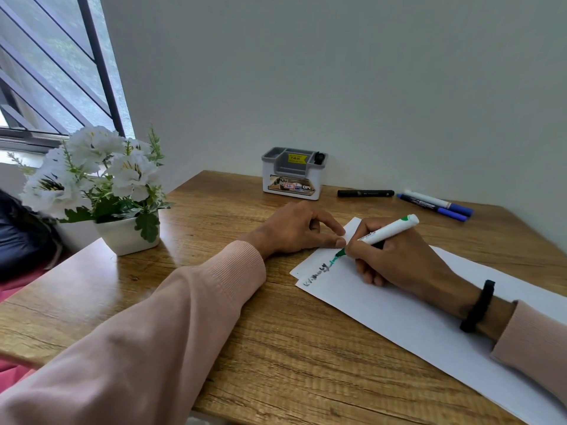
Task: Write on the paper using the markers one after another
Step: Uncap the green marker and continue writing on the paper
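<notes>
1. Green marker (pixel 387 231) is in my right hand (pixel 395 256), my grip closed around the lower barrel just above the tip, which is down on the paper (pixel 399 302) with the capless tail angled up toward two o'clock.
2. Green strokes trail out behind the tip, following on from a dark word toward seven o'clock, near the sheet's corner. My read: one colour is done and I'm into the second.
3. The marker should be light and stiff, with a smooth plastic barrel that could slip, so holding low near the tip is the right spot for control.
4. The paper is thin and floppy; it would slide or buckle under the tip if left loose. There seem to be two sheets, slightly offset at the corner.
5. My left hand (pixel 302 228) sits at ten o'clock from the tip, holding nothing, fingers loosely curled, fingertips pinning the paper's edge to the surface (pixel 276 348).
6. Out at one o'clock: a black marker (pixel 365 193) lying alone, and near it two blue-capped markers (pixel 435 204) side by side, touching. Likely next in line.
7. At twelve o'clock a small grey organiser (pixel 293 173) by the wall; at nine o'clock a potted white flower arrangement (pixel 101 185).
</notes>
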Demonstrator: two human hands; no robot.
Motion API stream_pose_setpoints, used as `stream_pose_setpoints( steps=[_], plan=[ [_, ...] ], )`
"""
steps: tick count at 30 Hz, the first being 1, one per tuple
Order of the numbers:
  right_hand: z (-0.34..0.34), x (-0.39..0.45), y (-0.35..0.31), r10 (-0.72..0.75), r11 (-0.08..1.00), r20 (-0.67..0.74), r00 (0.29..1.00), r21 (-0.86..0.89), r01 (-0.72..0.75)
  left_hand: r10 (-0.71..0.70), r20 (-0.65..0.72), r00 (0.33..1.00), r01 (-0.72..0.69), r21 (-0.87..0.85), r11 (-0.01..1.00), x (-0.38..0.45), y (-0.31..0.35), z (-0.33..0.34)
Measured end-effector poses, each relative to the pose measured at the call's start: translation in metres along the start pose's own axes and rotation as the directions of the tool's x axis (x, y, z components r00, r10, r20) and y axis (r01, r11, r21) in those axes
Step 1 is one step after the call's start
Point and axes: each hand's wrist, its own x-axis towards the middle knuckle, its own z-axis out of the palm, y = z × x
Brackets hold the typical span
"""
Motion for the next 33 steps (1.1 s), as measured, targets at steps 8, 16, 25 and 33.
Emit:
stream_pose_setpoints(
  steps=[8,16,25,33],
  plan=[
    [0.0004,0.0004,0.0004,0.012,1.0,-0.021,1.0,-0.004,-0.012,-0.004,0.006,1.0,0.004,0.001,1.0,0.0006,-0.0002,-0.0001],
    [-0.0007,0.0035,0.0023,0.055,0.998,-0.061,0.997,0.028,-0.054,-0.014,0.009,1.0,0.014,-0.001,1.0,0.003,-0.0015,0.0005],
    [-0.0014,0.0057,0.0035,0.087,0.995,-0.065,0.994,0.062,-0.082,-0.019,0.019,1.0,0.019,0.008,1.0,0.0032,-0.0018,0.0005],
    [-0.0024,0.0089,0.0063,0.116,0.968,-0.088,0.989,0.233,-0.093,-0.029,0.037,0.999,0.028,0.032,0.999,0.0028,-0.0003,-0.0008]
  ],
)
